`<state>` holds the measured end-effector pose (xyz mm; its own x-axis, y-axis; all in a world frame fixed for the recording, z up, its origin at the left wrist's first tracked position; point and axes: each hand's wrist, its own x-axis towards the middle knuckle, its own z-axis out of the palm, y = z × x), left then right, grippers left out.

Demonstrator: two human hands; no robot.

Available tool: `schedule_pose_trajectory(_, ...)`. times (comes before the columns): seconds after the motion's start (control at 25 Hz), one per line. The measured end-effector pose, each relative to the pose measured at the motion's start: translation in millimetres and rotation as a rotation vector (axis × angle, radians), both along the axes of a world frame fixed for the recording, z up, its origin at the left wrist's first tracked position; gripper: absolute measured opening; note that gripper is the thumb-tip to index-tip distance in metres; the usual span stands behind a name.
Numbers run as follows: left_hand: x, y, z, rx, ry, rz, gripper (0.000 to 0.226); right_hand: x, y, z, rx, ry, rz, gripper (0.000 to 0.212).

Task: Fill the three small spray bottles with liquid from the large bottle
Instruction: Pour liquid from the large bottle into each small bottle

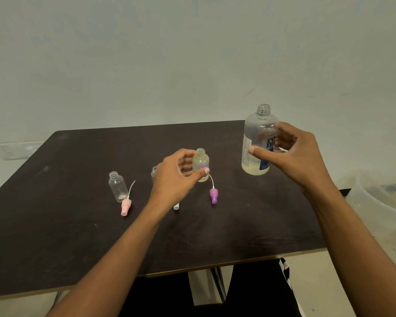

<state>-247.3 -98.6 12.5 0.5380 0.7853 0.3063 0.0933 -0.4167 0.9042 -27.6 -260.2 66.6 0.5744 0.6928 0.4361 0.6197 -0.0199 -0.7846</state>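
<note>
Both hands are out over the dark table (55,225), and all the bottles stand uncapped. The left hand (174,179) is curled around the rightmost small spray bottle (201,162), thumb tip pressed on its front and fingers wrapped behind, so that's a closed grip on it; the bottle is upright near the middle of the surface with pale yellowish liquid inside and its threaded neck open. Its purple spray cap (213,196) lies on the table just in front of it, the thin white tube curving back toward the bottle. The middle small bottle (154,172) is mostly hidden behind the left hand, only a sliver of neck and shoulder showing, and a white cap tip (176,206) peeks out below the wrist. Further toward the left edge stands the third small bottle (118,186), clear and nearly empty, with a pink spray cap (125,207) lying right beside its base. Over by the far right corner, the large bottle (258,143) stands upright with liquid low in it, its label showing dark lettering and blue. The right hand (300,154) is cupped open around it, thumb stretched across the front, fingers at the right side; whether they actually touch I cannot tell. A clear plastic tub (380,197) sits past the table's right edge.
</note>
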Motion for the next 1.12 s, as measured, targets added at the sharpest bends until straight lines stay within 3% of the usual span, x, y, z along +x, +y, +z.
schedule_pose_trajectory(0.52, 28, 19, -39, 0.002, 0.232, 0.048, 0.038, 9, -15, -8, 0.013, 0.032, -0.022, 0.070)
schedule_pose_trajectory(1.12, 32, 22, -50, -0.008, 0.295, 0.052, 0.043, 8, -19, -9, 0.011, 0.038, -0.053, 0.069)
